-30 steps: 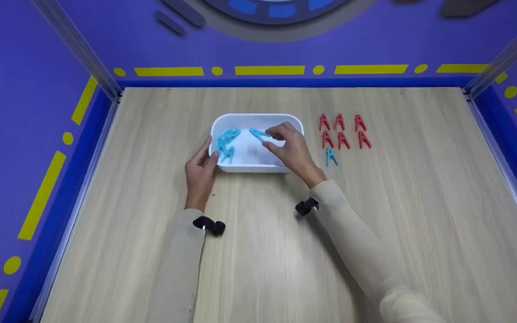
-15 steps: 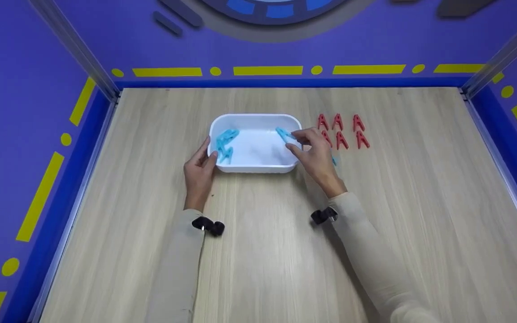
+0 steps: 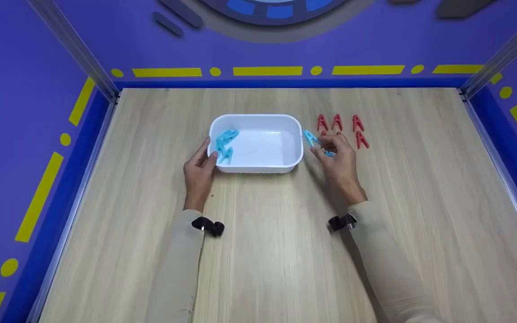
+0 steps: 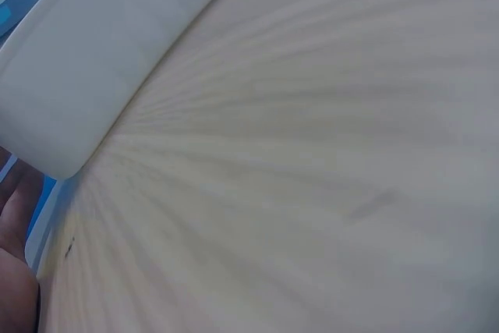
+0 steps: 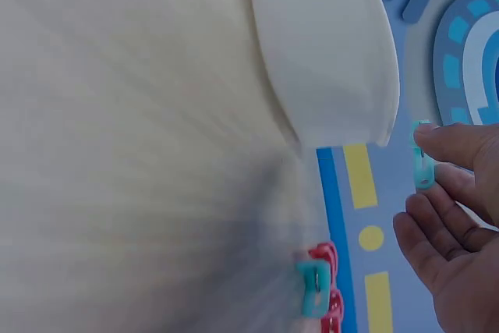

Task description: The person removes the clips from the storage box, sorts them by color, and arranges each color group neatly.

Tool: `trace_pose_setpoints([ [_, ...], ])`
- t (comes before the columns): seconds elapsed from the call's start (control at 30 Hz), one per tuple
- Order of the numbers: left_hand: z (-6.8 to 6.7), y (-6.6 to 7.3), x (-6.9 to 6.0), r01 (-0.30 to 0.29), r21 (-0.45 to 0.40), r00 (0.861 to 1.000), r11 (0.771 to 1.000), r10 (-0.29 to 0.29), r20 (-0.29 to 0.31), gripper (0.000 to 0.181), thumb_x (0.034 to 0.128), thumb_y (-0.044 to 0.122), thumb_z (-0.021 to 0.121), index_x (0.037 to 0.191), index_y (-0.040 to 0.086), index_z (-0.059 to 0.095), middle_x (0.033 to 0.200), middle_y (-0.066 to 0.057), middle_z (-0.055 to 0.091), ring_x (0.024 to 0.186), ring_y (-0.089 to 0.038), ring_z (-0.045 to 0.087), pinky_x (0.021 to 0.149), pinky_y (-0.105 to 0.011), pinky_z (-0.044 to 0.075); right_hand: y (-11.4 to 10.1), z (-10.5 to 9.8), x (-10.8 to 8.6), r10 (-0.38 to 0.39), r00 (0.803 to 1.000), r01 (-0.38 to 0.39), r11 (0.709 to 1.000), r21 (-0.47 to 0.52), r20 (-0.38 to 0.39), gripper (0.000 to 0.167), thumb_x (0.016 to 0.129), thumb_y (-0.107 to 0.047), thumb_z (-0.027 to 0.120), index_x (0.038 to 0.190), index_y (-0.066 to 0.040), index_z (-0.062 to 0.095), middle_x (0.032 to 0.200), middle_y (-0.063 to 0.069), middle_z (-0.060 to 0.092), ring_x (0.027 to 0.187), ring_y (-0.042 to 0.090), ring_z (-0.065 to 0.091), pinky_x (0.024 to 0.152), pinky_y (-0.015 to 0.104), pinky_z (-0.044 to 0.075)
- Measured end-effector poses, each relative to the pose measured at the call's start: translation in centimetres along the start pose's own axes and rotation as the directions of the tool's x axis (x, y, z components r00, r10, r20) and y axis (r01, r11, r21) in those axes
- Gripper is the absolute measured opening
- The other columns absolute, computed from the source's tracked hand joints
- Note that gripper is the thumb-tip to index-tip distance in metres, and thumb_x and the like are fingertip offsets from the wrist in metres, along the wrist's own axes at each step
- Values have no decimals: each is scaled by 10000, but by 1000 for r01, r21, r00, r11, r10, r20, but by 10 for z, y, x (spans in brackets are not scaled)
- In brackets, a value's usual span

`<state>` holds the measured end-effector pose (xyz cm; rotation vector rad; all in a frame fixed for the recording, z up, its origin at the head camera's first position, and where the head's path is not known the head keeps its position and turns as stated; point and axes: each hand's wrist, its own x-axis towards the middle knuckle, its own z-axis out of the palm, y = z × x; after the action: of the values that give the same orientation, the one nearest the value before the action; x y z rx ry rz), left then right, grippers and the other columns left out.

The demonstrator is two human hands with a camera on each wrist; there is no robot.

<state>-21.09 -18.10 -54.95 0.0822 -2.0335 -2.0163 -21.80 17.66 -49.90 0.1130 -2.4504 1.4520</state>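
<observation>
Between thumb and fingers of the right hand [image 3: 340, 161], holds a light-blue, A-shaped plastic peg [image 3: 308, 136] by its legs. Likely light, stiff; best pinched there.

The head view shows two red clips [image 3: 323, 133] and a blue clip [image 3: 329, 153] partly hidden.

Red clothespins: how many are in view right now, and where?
6 red clothespins, on the table right of the white basin: three in the far row; in the near row, one clear and two mostly covered by the right hand, which might hide more.
</observation>
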Motion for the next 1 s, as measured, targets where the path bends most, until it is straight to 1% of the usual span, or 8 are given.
trace_pose_setpoints([
  [0.07, 0, 0, -1, -3, -4, 1000, 1000, 3, 2, 508, 1052, 83, 679, 1544, 108, 550, 1589, -42, 520, 1462, -173, 485, 1132, -285, 460, 5, -5, -2, 6, 1000, -6, 1000, 8, -7, 318, 948, -94, 824, 1227, 6, 708, 1150, 115, 651, 1061, 297, 658, 967, 511, 558],
  [0.17, 0, 0, -1, -10, 1, 1000, 1000, 10, 5, 503, 1054, 104, 683, 1541, 106, 556, 1582, -30, 530, 1459, -156, 486, 1132, -278, 459, 12, -12, -4, 15, 1000, -15, 1000, 4, -19, 310, 940, -81, 829, 1215, 2, 714, 1147, 115, 656, 1055, 309, 662, 950, 452, 556],
  [0.33, 0, -1, -1, -21, 1, 1000, 1000, 21, 0, 494, 1056, 119, 684, 1535, 116, 563, 1577, -16, 536, 1458, -139, 485, 1137, -276, 454, 24, -24, -9, 42, 999, -43, 999, -10, -29, 314, 930, -54, 831, 1210, 26, 714, 1152, 147, 667, 1027, 237, 647, 901, 307, 522],
  [0.43, 0, -1, -1, -19, 5, 1000, 1000, 19, -1, 490, 1057, 128, 684, 1533, 133, 568, 1576, -1, 537, 1457, -129, 484, 1140, -272, 450, 31, -31, -11, 64, 997, -64, 998, -10, -31, 314, 929, -40, 828, 1209, 41, 711, 1151, 175, 667, 1022, 233, 640, 874, 251, 511],
  [0.53, -1, -1, -1, -19, 15, 1000, 1000, 19, 4, 488, 1061, 139, 681, 1535, 159, 568, 1579, 20, 531, 1459, -116, 478, 1142, -267, 445, 37, -37, -12, 91, 995, -91, 996, -3, -33, 310, 935, -29, 817, 1216, 44, 708, 1157, 180, 666, 1022, 236, 637, 856, 234, 509],
  [0.67, -2, 0, -1, -19, 9, 1000, 1000, 19, 4, 483, 1061, 135, 681, 1530, 168, 571, 1583, 19, 527, 1473, -122, 461, 1150, -264, 434, 42, -44, -14, 128, 991, -129, 991, -23, -38, 301, 955, -54, 804, 1224, 36, 704, 1172, 167, 663, 1017, 223, 624, 846, 233, 495],
  [0.9, -1, 2, -1, 10, -4, 1000, 1000, -10, 11, 501, 1063, 86, 660, 1549, 110, 535, 1613, -35, 485, 1498, -160, 432, 1166, -268, 415, 49, -50, -15, 207, 977, -210, 976, -61, -55, 298, 966, -90, 797, 1213, 41, 695, 1167, 169, 650, 1014, 228, 616, 835, 241, 496],
  [1.0, 0, 9, -2, 14, -7, 1000, 1000, -14, 13, 503, 1062, 66, 651, 1548, 64, 525, 1608, -67, 486, 1491, -182, 446, 1166, -278, 419, 50, -52, -16, 228, 973, -231, 971, -69, -47, 295, 974, -96, 786, 1214, 46, 691, 1172, 175, 648, 1023, 236, 617, 831, 248, 499],
])
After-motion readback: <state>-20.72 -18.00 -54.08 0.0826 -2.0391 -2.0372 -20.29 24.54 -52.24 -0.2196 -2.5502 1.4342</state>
